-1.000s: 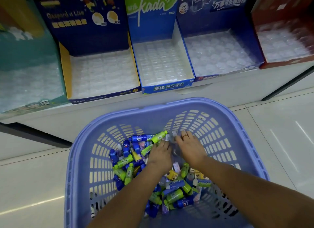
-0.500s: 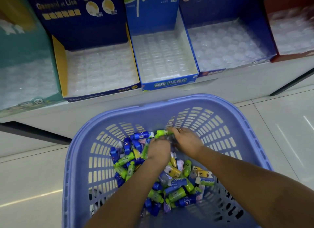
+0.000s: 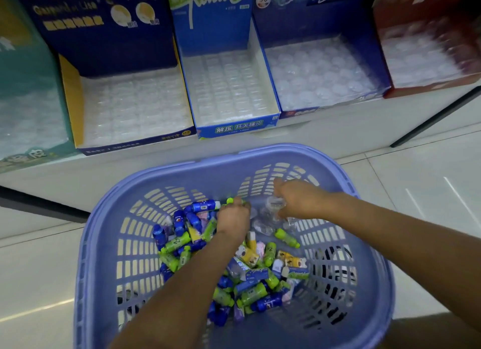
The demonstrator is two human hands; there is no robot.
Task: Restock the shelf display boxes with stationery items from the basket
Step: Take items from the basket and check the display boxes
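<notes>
— Reaching into the basket (image 3: 325,156), what do they hold?
— Blur hides it. Left grip (image 3: 233,217) curls over the piled items (image 3: 260,283) inside; right grip (image 3: 299,201) hovers above clear plastic (image 3: 273,208). Boxes (image 3: 234,128) line the shelf (image 3: 312,132) beyond.

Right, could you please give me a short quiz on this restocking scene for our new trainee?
1. True or false: the clear tray in the kada display box holds no items.
2. Where are the left hand and the right hand? A inside the basket; B on the shelf; C on the floor tiles.
3. What colour is the rightmost display box?
Key: 1 true; 2 A; 3 red.
</notes>
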